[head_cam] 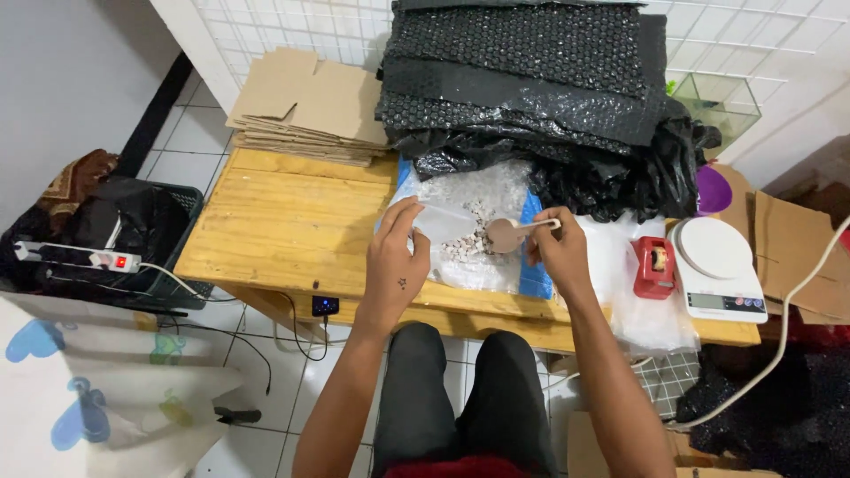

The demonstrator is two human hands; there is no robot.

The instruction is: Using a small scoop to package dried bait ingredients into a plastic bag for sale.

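Note:
My left hand [396,258] holds up a small clear plastic pouch [443,222] by its edge. My right hand [560,250] grips the handle of a light wooden scoop [512,233], its bowl close beside the pouch's mouth. Both hover over a big clear bag of small whitish-grey pellets [482,205] lying on a blue sheet [534,276] on the wooden table [283,221].
A tall stack of black bubble wrap [531,80] fills the table's back, with flat cardboard sheets [305,106] to its left. At right stand a red tape dispenser [653,265] and a white digital scale [717,257]. A black crate [133,239] with a power strip [75,257] sits at left.

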